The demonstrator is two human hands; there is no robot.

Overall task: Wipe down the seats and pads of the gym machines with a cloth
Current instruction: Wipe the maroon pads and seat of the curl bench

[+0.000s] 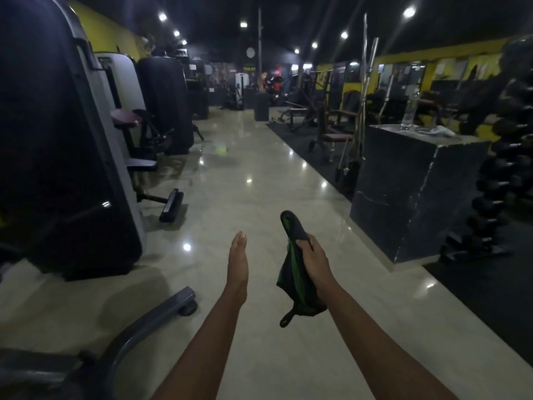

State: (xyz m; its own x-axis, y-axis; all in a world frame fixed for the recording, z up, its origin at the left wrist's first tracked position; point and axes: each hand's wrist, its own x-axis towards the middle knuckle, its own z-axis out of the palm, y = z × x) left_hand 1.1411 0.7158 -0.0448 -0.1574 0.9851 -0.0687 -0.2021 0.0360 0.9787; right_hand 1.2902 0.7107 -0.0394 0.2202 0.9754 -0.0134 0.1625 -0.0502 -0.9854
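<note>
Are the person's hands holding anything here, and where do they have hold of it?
The right hand grips a dark-and-green cloth around its middle; both ends hang free. The left hand is empty.

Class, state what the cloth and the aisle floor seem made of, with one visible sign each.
Cloth: soft black-and-green fabric; it droops in folds from the right hand. Floor: probably polished pale tile or stone; it mirrors ceiling lights.

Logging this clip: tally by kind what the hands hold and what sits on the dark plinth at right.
Black-and-green cloth, in the right hand: 1
Clear bottle, on the plinth: 1
White crumpled item, on the plinth: 1
Total: 3
</note>
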